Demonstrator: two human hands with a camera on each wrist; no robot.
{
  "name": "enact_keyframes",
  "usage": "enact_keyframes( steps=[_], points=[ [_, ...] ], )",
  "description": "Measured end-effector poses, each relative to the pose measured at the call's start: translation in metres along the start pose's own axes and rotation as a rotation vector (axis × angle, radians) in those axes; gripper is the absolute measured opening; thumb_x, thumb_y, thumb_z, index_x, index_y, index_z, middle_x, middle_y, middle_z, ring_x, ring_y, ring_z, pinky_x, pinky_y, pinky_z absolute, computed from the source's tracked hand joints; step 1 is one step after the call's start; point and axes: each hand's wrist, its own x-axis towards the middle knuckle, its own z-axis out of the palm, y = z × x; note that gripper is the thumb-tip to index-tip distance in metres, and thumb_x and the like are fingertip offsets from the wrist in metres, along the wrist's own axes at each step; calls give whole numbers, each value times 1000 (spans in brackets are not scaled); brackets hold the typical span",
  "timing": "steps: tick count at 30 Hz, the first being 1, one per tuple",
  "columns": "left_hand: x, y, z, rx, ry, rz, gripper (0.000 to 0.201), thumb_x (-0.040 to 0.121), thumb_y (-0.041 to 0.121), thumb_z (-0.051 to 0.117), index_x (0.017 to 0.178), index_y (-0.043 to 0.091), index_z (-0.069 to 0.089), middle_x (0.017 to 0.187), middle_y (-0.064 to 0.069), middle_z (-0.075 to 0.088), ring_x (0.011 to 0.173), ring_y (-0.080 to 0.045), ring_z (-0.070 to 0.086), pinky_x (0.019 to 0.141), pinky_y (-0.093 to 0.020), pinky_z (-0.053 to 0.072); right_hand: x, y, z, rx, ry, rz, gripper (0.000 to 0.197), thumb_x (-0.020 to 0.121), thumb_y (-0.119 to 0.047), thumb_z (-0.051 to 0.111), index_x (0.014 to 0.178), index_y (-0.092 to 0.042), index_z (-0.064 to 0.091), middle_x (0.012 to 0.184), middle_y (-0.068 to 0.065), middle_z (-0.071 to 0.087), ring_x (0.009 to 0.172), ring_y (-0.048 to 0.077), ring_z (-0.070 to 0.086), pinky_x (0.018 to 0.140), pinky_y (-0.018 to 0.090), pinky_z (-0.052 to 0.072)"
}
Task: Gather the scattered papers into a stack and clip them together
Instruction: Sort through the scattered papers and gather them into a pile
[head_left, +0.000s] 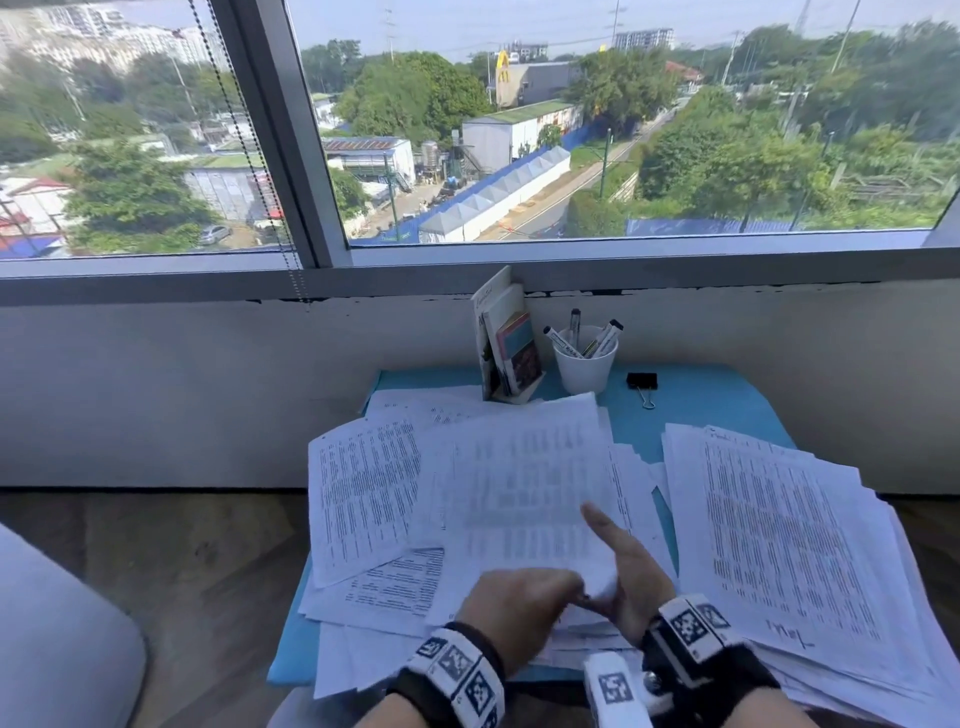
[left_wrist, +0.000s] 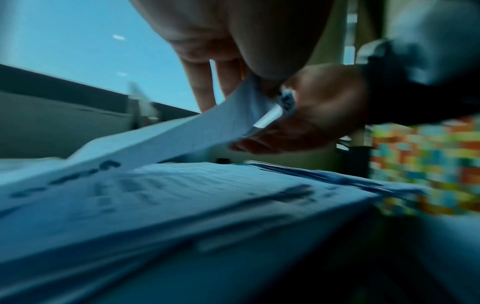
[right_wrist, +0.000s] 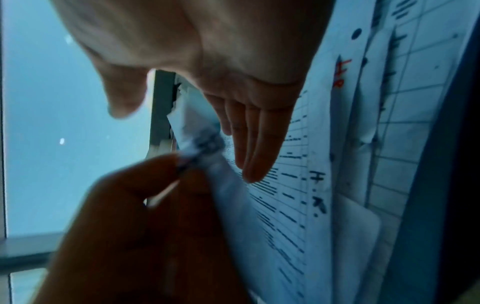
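Printed sheets lie scattered over a blue table. My left hand pinches the near corner of one sheet and lifts it off the middle pile; the crumpled corner shows between its thumb and finger. My right hand is beside it with straight fingers laid against the paper and the thumb held apart. A thicker, rough stack sits at the right. A black binder clip lies at the back of the table, far from both hands.
A white cup of markers and a small stand of booklets are at the table's back edge under the window. More sheets hang over the left edge. A wooden floor lies left of the table.
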Motion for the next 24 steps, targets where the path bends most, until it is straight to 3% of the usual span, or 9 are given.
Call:
enact_keyframes(
  steps=[2, 4, 6, 8, 10, 14, 17, 20, 24],
  points=[
    [1, 11, 5, -102, 5, 87, 4, 85, 25, 60, 87, 28, 58, 80, 13, 67, 66, -4, 60, 49, -20, 44, 1, -1, -14, -143, 146, -102, 50, 78, -17, 72, 122, 2, 55, 90, 13, 65, 64, 25, 67, 57, 33, 52],
    [-1, 8, 7, -140, 104, -73, 15, 92, 42, 51, 94, 30, 60, 84, 14, 69, 72, -5, 63, 58, -18, 48, -6, -4, -32, -319, 353, -206, 27, 82, 3, 62, 108, 8, 61, 80, 12, 64, 65, 23, 59, 58, 29, 44],
    [-6, -6, 2, -68, 140, -418, 28, 90, 51, 44, 106, 31, 56, 92, 13, 68, 83, -7, 64, 70, -20, 49, -13, -4, -52, -371, 477, -271, 19, 85, 0, 61, 104, 1, 60, 84, 13, 61, 67, 21, 54, 62, 29, 42],
    [-11, -25, -3, 71, -93, -869, 50, 89, 58, 41, 127, 25, 43, 120, 4, 55, 110, -15, 52, 90, -28, 45, -13, 0, -68, -352, 544, -267, 23, 87, -6, 61, 109, 1, 61, 90, 14, 61, 76, 27, 58, 74, 33, 47],
    [-19, -40, -5, 158, -309, -1144, 73, 84, 69, 38, 135, 16, 34, 133, -4, 40, 122, -22, 40, 100, -34, 38, -11, 5, -78, -345, 583, -210, 32, 88, -9, 62, 116, 5, 58, 94, 14, 61, 85, 30, 57, 84, 36, 45],
    [-21, -50, 0, 181, -464, -1246, 89, 76, 77, 43, 136, 12, 35, 141, -8, 37, 129, -26, 37, 103, -39, 37, -9, 12, -82, -318, 571, -177, 37, 87, -5, 62, 122, 7, 55, 115, 22, 62, 90, 27, 52, 94, 38, 42],
    [-17, -51, 3, 95, -479, -1326, 78, 75, 71, 52, 129, 15, 47, 137, -6, 45, 125, -26, 43, 101, -40, 39, -3, 16, -85, -301, 552, -157, 37, 87, -7, 63, 121, 5, 57, 117, 22, 64, 97, 33, 59, 97, 41, 43],
    [-12, -46, 0, -58, -340, -1300, 26, 84, 50, 55, 88, 24, 56, 94, 3, 61, 92, -19, 57, 86, -32, 48, 1, 16, -91, -305, 526, -118, 39, 87, -12, 64, 122, 3, 57, 118, 20, 64, 100, 34, 59, 96, 41, 44],
    [-6, -48, -13, -401, 249, -1402, 15, 97, 26, 40, 91, 12, 42, 78, -11, 56, 65, -24, 50, 66, -34, 43, 4, 18, -95, -315, 505, -129, 35, 88, -11, 62, 118, 5, 58, 113, 21, 65, 93, 32, 59, 91, 40, 46]
  ],
)
